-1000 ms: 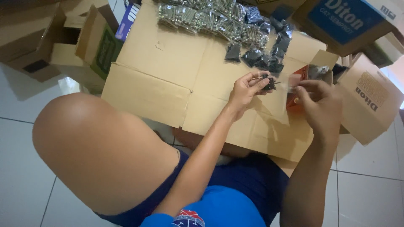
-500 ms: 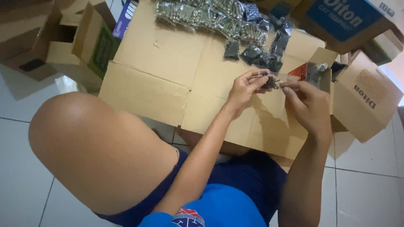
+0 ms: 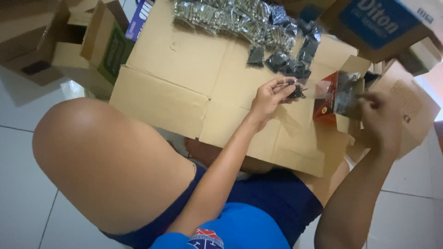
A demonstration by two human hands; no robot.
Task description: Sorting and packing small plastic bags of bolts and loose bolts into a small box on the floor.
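A small clear bag of dark screws (image 3: pixel 299 90) is being pinched closed-fingered by the left hand (image 3: pixel 269 97), best kept mouth-up, while the right hand (image 3: pixel 379 117), its grip unclear, is reaching just beyond into the red box (image 3: pixel 333 99).

Clear bag (image 3: pixel 300 90) in left hand (image 3: pixel 267 99); red box (image 3: pixel 334 99) beside; blue-labelled carton (image 3: pixel 383 23) behind.

A home floor used as a packing spot: white floor tiles (image 3: pixel 27 198) under flattened cardboard (image 3: pixel 184 78), with cardboard boxes (image 3: pixel 69 41) around the cardboard.
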